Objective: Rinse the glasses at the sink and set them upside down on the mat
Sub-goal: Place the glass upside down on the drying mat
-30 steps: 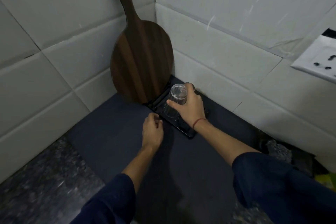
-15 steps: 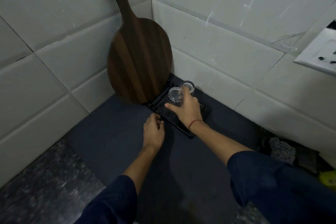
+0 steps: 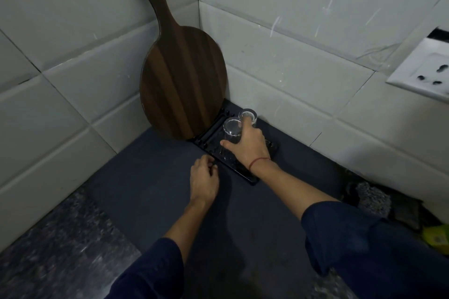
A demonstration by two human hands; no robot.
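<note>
Clear glass stands upside down on the black tray in the tiled corner; the right hand grasps its side; a second glass stands just behind it. The tray lies on a dark mat. The left hand rests at the tray's near edge, fingers curled; whether it holds anything cannot be told. A wooden board leans beside.

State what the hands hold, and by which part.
The right hand grips the nearer glass round its side wall; the left hand holds nothing.
</note>
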